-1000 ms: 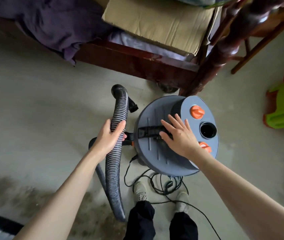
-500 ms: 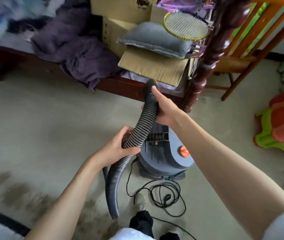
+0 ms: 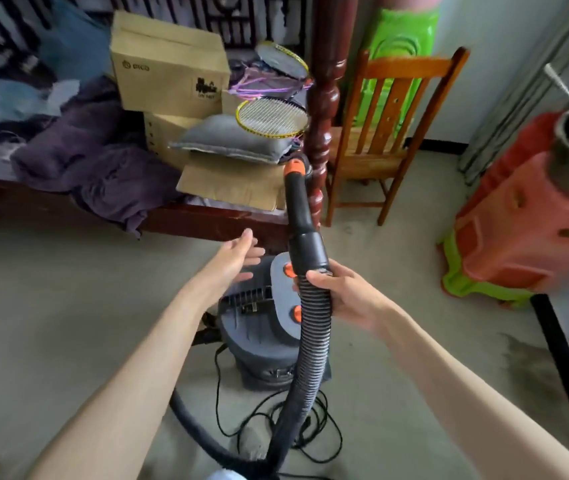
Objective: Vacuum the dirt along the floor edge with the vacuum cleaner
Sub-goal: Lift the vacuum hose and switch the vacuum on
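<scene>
A grey canister vacuum cleaner with orange knobs stands on the floor in front of me. Its ribbed black hose rises in a loop from the floor. The hose ends in a black handle tube with an orange collar that points up. My right hand grips the hose just below the black cuff. My left hand hovers open to the left of the tube, above the canister, fingers straight and touching nothing. A dark dirt patch lies on the floor by a black strip at the right.
A dark wooden bed piled with boxes, clothes and rackets stands behind the vacuum. Its turned post and a wooden chair are just beyond the hose end. Stacked red and green plastic stools are at the right. The power cord lies coiled by my feet.
My left hand has let go of the hose and opened. My right hand has lifted the hose upright, so the handle tube now points up. My view has tilted up.
</scene>
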